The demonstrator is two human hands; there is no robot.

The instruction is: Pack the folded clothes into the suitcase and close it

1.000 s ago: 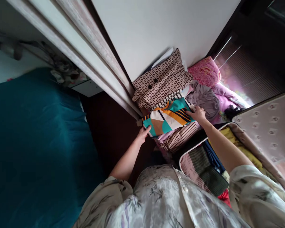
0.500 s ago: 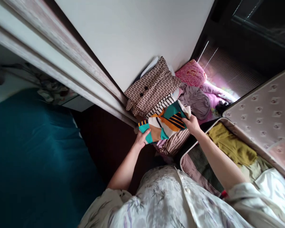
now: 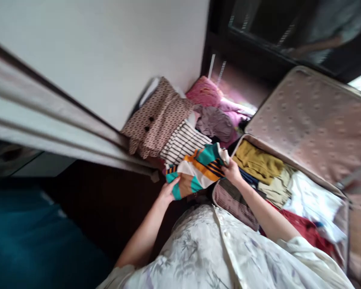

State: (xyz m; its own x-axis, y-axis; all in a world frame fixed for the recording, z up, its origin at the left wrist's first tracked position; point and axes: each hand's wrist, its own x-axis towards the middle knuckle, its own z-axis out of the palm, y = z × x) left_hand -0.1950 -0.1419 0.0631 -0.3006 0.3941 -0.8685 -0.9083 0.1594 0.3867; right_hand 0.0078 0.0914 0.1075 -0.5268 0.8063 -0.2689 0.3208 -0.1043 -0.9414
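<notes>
Head view | left grip (image 3: pixel 167 190) and right grip (image 3: pixel 232 172) | clasping multicolored cloth (image 3: pixel 195 173) at opposite ends

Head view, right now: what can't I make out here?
All in the head view:
Left hand: fingers underneath, hidden by the multicoloured cloth.
Red garment: partly hidden by the right forearm and sleeve.
Suitcase lid: small motifs, blurred.
Teal fabric: cut off by left and bottom edges.

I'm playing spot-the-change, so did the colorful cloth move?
Yes, the colorful cloth moved away from the brown patterned cloth, toward the open suitcase.
</notes>
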